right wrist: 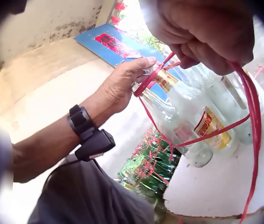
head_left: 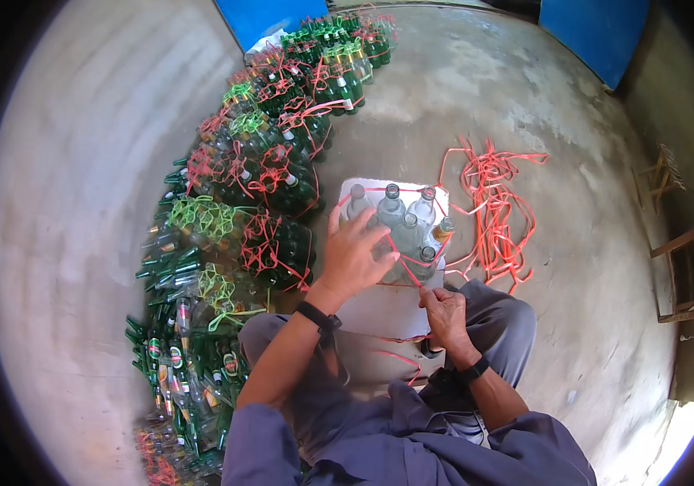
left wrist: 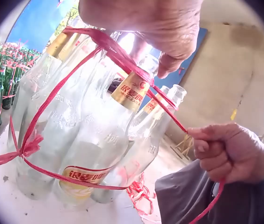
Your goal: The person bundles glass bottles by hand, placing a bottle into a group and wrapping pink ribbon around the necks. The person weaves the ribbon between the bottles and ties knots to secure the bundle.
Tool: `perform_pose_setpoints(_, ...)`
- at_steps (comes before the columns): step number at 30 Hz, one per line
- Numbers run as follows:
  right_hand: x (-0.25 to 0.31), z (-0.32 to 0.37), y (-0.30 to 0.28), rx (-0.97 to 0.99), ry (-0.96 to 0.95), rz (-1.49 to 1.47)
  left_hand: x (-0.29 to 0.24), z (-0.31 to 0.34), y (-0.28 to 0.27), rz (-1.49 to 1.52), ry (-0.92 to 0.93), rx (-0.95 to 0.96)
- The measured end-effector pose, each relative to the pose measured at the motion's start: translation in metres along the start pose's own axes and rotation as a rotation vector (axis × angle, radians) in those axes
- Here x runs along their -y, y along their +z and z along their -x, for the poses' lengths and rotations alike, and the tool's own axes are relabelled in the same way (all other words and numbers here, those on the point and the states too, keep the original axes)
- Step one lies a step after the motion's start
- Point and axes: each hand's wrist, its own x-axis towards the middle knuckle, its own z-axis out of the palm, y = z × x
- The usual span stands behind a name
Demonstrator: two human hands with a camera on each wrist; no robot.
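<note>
Several clear glass bottles stand bunched on a white board in front of my knees. A red strap loops around their bodies and necks. My left hand lies over the bottle tops, its fingers pressing the strap against the necks. My right hand is a fist gripping the strap's free end, drawn taut toward my lap.
Tied bundles of green bottles line the floor to the left, with loose green bottles nearer me. A heap of red straps lies right of the board. A wooden stool stands far right, blue panels at the back.
</note>
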Motion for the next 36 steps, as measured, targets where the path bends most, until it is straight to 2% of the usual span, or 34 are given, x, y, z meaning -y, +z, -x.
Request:
perform_pose_setpoints(6,0.011,0.01,-0.008,0.012,0.012,0.001,-0.001,0.004,0.003,0.013,-0.018,-0.009)
perform_pose_setpoints(8,0.001,0.012,-0.008,0.0,-0.156,0.063,0.001,0.001,0.002,0.015,-0.012,-0.029)
perform_pose_setpoints(9,-0.003,0.011,-0.005,-0.003,-0.176,0.062,0.001,0.003,0.002,0.023,-0.01,-0.029)
perform_pose_setpoints(12,-0.008,0.012,0.006,0.044,-0.065,0.031,0.001,-0.003,0.0,0.041,-0.03,-0.001)
perform_pose_setpoints(17,-0.012,0.017,0.011,-0.003,-0.096,-0.002,-0.001,0.002,-0.001,0.055,-0.063,0.047)
perform_pose_setpoints(19,-0.011,0.017,0.011,0.006,-0.101,-0.014,-0.015,0.006,-0.009,-0.042,-0.011,-0.14)
perform_pose_setpoints(23,-0.007,0.023,0.014,0.088,-0.041,-0.122,-0.048,0.039,-0.019,-0.016,0.051,-0.201)
perform_pose_setpoints(25,-0.001,0.025,0.012,0.152,-0.011,-0.169,-0.058,0.053,-0.011,0.282,0.091,-0.041)
perform_pose_setpoints(26,0.001,0.026,0.011,0.158,-0.01,-0.158,-0.057,0.06,-0.006,0.286,0.081,-0.047)
perform_pose_setpoints(28,0.005,0.027,0.012,0.125,-0.032,-0.187,-0.054,0.066,0.002,0.361,0.203,0.104)
perform_pose_setpoints(31,0.007,0.026,0.011,0.149,0.017,-0.21,-0.053,0.068,0.002,0.305,0.2,0.062)
perform_pose_setpoints(36,0.018,0.027,0.009,0.171,0.092,-0.167,-0.05,0.067,0.01,0.388,0.172,-0.003)
